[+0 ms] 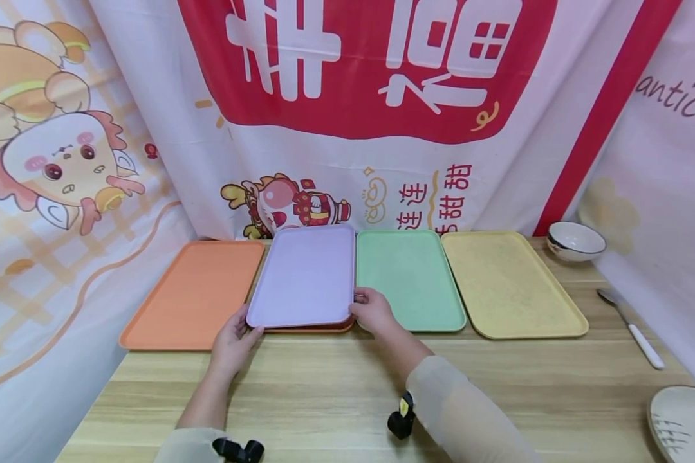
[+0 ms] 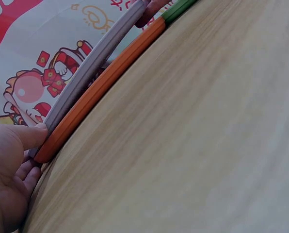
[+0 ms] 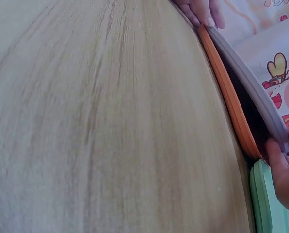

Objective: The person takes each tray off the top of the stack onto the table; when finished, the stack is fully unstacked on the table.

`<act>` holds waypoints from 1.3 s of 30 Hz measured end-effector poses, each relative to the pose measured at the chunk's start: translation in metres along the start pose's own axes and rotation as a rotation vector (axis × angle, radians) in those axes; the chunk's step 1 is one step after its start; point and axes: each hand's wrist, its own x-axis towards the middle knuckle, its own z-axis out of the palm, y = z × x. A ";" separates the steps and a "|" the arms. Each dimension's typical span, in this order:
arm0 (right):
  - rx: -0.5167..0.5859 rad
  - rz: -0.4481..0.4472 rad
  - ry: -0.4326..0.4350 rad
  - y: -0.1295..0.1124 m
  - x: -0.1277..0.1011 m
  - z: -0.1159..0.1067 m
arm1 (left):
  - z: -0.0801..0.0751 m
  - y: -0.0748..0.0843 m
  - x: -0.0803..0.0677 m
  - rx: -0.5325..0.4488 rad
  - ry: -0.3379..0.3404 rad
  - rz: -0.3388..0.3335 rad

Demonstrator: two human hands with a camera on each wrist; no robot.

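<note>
A lavender tray [image 1: 305, 276] lies over an orange tray [image 3: 228, 94], its near right corner raised so that a dark gap shows between the two rims. My right hand [image 1: 375, 312] pinches the lavender rim at that raised corner, fingers reaching under it in the right wrist view. At the near left corner my left hand [image 1: 231, 344] grips the stacked edges, thumb on the lavender rim [image 2: 79, 90] and fingers low beside the orange one. Most of the lower tray is hidden under the lavender one.
Another orange tray [image 1: 199, 296] lies on the left. To the right are a green tray [image 1: 408, 276] and a yellow tray [image 1: 509, 283]. A bowl [image 1: 576, 241], a spoon [image 1: 631, 328] and a plate [image 1: 686, 418] line the table's right side. A printed cloth [image 1: 301, 148] hangs behind.
</note>
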 end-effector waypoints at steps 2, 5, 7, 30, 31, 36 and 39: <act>0.059 0.018 -0.016 0.000 0.001 0.000 | -0.001 0.000 0.000 0.000 0.002 -0.005; 0.113 0.033 -0.048 0.001 0.001 0.000 | -0.001 0.001 -0.001 0.001 0.006 -0.009; 0.158 0.048 -0.084 0.000 0.000 -0.001 | -0.001 0.001 0.000 -0.008 0.006 -0.015; 0.308 0.053 -0.083 -0.001 -0.004 -0.030 | -0.003 0.000 0.000 -0.009 -0.007 0.004; 0.310 0.049 -0.086 -0.001 -0.004 -0.033 | -0.003 0.001 0.000 -0.001 -0.008 0.004; 0.304 0.017 -0.108 -0.001 -0.007 -0.057 | -0.003 0.000 0.000 0.047 -0.011 -0.005; 0.297 -0.011 -0.131 0.000 -0.010 -0.076 | -0.003 0.000 0.000 0.066 -0.017 -0.015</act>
